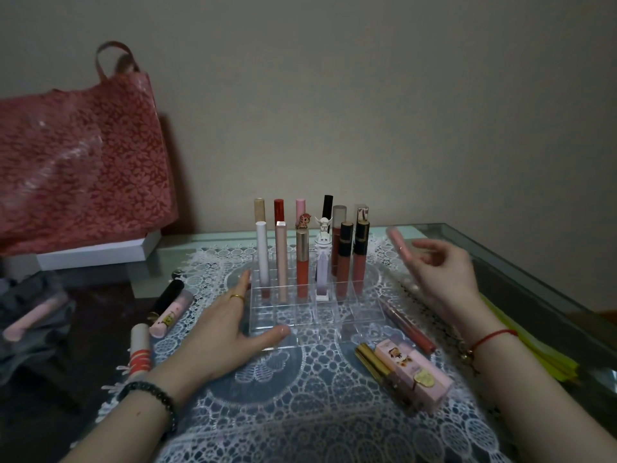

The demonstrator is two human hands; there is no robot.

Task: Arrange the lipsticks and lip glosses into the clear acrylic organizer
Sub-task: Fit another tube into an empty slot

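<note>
The clear acrylic organizer (pixel 364 312) stands mid-table on a lace mat, its two back rows filled with several upright lipsticks and lip glosses (pixel 302 259); the front cells hold nothing. My left hand (pixel 230 329) lies flat against the organizer's left front corner, fingers spread, holding nothing. My right hand (pixel 440 269) hovers right of the organizer, blurred, holding a pink lip gloss tube (pixel 399 245). Loose ones lie left, a black tube (pixel 168 294) and a pink tube (pixel 170 314), and right, a red gloss (pixel 412 329), a gold tube (pixel 372 365) and a pink box (pixel 414 375).
A red patterned bag (pixel 83 162) on a white box (pixel 96 252) stands at the back left against the wall. A pink tube (pixel 30 320) lies on grey cloth at far left. Yellow strips (pixel 534 355) lie along the glass table's right edge.
</note>
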